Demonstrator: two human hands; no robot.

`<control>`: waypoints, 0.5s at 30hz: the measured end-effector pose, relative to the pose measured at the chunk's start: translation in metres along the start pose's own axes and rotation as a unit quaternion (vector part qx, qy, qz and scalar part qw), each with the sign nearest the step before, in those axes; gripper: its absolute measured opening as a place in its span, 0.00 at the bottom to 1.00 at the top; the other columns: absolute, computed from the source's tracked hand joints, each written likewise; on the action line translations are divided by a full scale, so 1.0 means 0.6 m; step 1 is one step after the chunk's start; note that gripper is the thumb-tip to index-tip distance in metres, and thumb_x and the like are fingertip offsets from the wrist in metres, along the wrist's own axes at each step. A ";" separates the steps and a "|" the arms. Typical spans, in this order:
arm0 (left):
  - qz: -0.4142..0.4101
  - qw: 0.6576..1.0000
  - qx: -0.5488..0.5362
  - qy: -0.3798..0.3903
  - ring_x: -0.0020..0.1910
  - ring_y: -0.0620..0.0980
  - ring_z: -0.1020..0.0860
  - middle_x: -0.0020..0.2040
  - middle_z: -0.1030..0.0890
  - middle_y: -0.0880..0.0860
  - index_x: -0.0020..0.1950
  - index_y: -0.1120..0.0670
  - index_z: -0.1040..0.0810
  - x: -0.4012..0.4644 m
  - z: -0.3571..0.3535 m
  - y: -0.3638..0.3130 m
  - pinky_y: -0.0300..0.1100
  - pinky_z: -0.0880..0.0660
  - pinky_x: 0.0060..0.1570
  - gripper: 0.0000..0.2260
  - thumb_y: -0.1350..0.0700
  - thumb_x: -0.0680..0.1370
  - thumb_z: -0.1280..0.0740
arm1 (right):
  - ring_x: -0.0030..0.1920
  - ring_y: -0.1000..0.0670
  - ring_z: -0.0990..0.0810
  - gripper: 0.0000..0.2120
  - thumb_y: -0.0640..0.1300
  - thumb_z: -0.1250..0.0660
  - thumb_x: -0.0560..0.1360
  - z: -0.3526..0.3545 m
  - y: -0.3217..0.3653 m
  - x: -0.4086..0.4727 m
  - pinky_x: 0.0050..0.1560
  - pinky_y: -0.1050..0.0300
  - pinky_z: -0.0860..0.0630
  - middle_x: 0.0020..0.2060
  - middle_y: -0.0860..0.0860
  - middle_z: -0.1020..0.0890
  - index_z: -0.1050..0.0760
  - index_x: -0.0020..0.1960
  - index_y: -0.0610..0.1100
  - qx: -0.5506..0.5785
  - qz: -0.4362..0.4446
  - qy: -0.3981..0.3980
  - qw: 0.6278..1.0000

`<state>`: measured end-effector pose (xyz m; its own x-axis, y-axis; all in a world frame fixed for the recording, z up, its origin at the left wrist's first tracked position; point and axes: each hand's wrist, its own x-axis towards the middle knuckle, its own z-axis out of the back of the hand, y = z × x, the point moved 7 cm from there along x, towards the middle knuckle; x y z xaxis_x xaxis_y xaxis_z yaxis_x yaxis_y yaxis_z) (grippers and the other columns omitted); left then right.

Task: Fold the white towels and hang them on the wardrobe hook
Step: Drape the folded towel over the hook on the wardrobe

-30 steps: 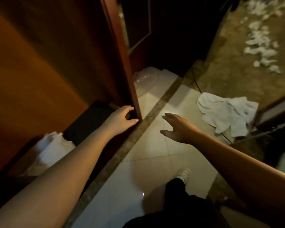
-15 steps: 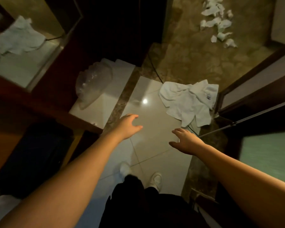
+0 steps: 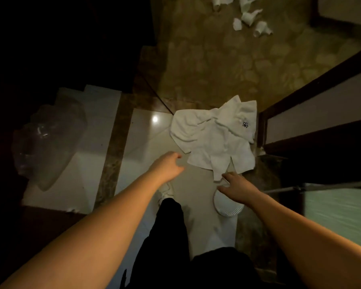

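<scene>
A crumpled white towel [image 3: 215, 138] with a small dark logo lies on the pale floor tiles, beside a dark door frame on its right. My left hand [image 3: 168, 165] hovers just left of the towel's near edge, fingers loosely apart and empty. Just below the towel's near corner is my right hand [image 3: 237, 186], palm down with the fingers spread and nothing in it. Neither hand touches the cloth. No wardrobe hook is in view.
A clear plastic bag [image 3: 48, 147] lies on the tiles at the left. Crumpled white paper scraps [image 3: 248, 17] litter the brown carpet at the top. A dark door frame [image 3: 300, 126] runs along the right. My white shoe [image 3: 227, 205] and dark trousers are below.
The view has swung from the wooden wardrobe door down to the floor. I have stepped toward the towel, and both hands have moved forward to its near edge.
</scene>
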<state>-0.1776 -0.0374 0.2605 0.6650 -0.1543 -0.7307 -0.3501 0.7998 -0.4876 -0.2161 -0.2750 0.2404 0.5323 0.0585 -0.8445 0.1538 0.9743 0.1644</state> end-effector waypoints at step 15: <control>0.149 0.979 -0.089 0.103 0.64 0.56 0.24 0.69 0.25 0.57 0.72 0.58 0.28 0.543 -0.290 0.168 0.44 0.27 0.60 0.24 0.50 0.78 0.31 | 0.73 0.40 0.32 0.40 0.56 0.28 0.76 -0.178 -0.225 0.515 0.70 0.48 0.33 0.75 0.40 0.33 0.39 0.78 0.37 0.326 -0.204 0.005 0.923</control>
<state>-0.1112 -0.1080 -0.1097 0.3750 -0.0588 -0.9251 -0.6296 0.7164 -0.3008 -0.1616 -0.3654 -0.0973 0.3122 -0.2786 -0.9083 0.8100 0.5777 0.1012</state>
